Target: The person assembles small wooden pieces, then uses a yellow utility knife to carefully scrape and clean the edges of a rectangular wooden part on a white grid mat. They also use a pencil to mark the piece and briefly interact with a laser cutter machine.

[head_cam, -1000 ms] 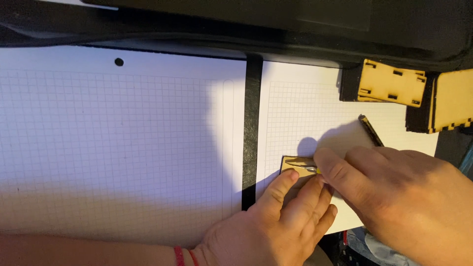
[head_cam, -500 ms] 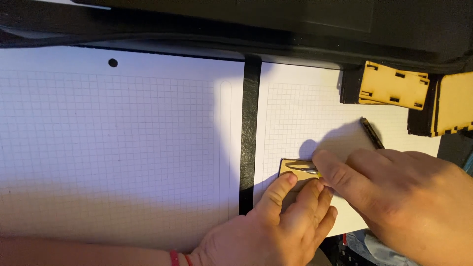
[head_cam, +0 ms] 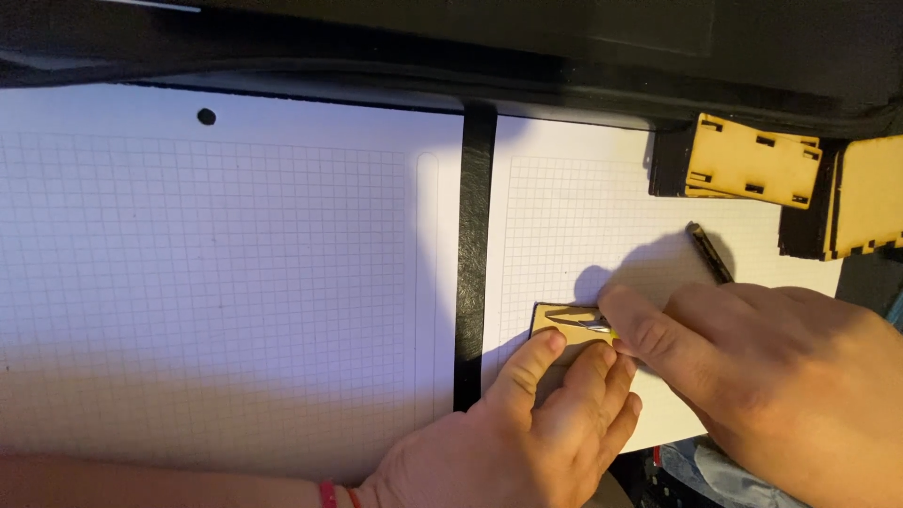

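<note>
My left hand [head_cam: 527, 428] presses its fingertips down on a small thin wooden piece [head_cam: 555, 318] that lies on the right sheet of white grid paper [head_cam: 583, 207]. My right hand [head_cam: 762, 376] pinches a small craft knife [head_cam: 593, 325] with a yellow handle; its metal blade rests on top of the wooden piece, pointing left. Most of the wooden piece is hidden under my fingers. A red band [head_cam: 327, 493] circles my left wrist.
A second, larger grid sheet [head_cam: 216, 273] lies at the left, split from the right one by a black strip [head_cam: 473, 254]. Two laser-cut wooden box parts [head_cam: 752, 167] [head_cam: 865, 193] stand at the back right. A dark pen-like tool [head_cam: 707, 252] lies behind my right hand.
Both hands have stayed on the wooden piece, with only a slight shift of view; the knife tip sits at nearly the same spot.
</note>
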